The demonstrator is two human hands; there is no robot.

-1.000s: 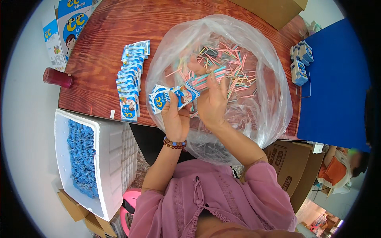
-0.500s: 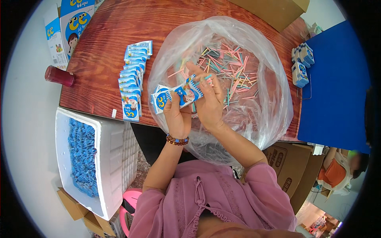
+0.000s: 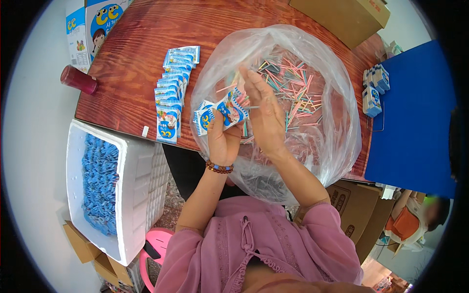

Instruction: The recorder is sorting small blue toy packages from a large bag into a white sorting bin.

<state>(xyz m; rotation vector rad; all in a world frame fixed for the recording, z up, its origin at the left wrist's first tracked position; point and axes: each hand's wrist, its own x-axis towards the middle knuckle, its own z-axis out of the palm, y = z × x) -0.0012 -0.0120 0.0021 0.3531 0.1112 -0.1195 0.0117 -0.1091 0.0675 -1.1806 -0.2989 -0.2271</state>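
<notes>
My left hand (image 3: 223, 144), with a beaded bracelet at the wrist, is closed on small blue-and-white packets (image 3: 231, 113). Two of them show, fanned over each other above the near left rim of a clear plastic bag (image 3: 334, 93). Close by on the right, my right hand (image 3: 266, 117) is held up edgewise with its fingers stretched out. A thin pale stick (image 3: 252, 107) shows between the packets and its palm; whether the hand touches it I cannot tell. Inside the wide-open bag lie many loose pink, green and yellow sticks (image 3: 295, 88).
An overlapping row of similar packets (image 3: 168, 93) lies left of the bag on the wooden table (image 3: 132, 58). A white foam box (image 3: 128, 190) full of blue packets stands below left. A red jar (image 3: 79, 79), a cardboard box (image 3: 342, 17) and a blue board (image 3: 410, 117) surround the work area.
My right hand has gone from bent fingers around sticks at the packet to stretched fingers. My left hand still holds the packets. The whole view has shifted slightly.
</notes>
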